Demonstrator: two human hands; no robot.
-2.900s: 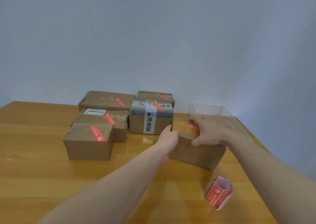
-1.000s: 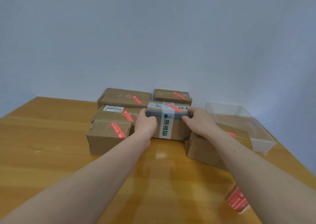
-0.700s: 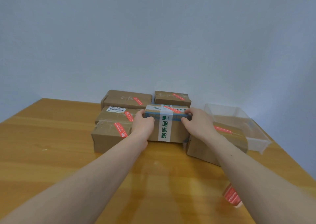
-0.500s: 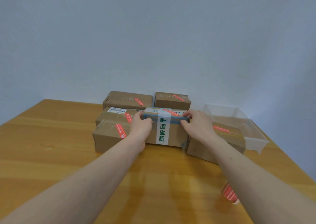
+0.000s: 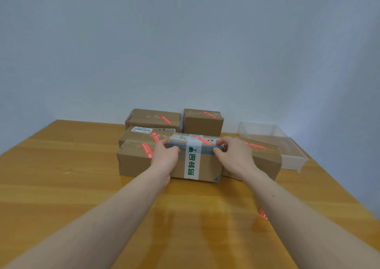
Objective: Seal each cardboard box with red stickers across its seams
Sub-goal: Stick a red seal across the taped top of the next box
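Taped box (image 5: 202, 162) sits mid-table (image 5: 61, 186), red sticker (image 5: 203, 140) on top, gripped at its upper corners by left hand (image 5: 165, 155) and right hand (image 5: 235, 155). Stickered boxes (image 5: 153, 119) surround it; clear bin (image 5: 287, 145) stands right.

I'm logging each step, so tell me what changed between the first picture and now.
Both hands let go of the plain brown cardboard box at right. Left hand and right hand now grip the cardboard box with white tape and green lettering, drawing it toward the person. The other stickered boxes and the clear plastic bin stayed put.
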